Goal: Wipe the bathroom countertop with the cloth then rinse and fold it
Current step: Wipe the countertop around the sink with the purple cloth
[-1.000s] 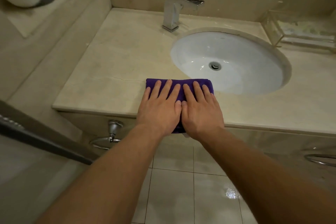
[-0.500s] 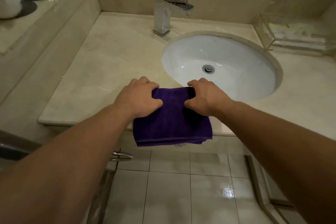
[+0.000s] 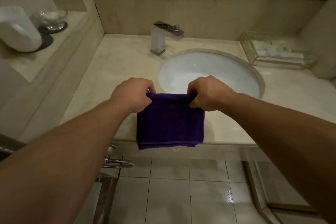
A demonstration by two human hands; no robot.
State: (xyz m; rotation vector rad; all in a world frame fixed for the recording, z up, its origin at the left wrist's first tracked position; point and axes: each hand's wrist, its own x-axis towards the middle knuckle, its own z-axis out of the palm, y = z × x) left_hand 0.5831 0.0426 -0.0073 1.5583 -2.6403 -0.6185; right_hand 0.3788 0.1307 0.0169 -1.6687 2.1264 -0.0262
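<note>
Both hands up w/ folded dark-purple terry cloth hanging over front edge of beige marble desk, left hand & right hand each w/ grip pinched tight on a top corner, white oval sink just behind.

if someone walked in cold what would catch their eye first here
The purple cloth stands out at centre, folded and hanging before the countertop edge, its top corners pinched by the left hand and right hand. Behind it sit the white oval sink and, at its back left, the chrome faucet.
</note>
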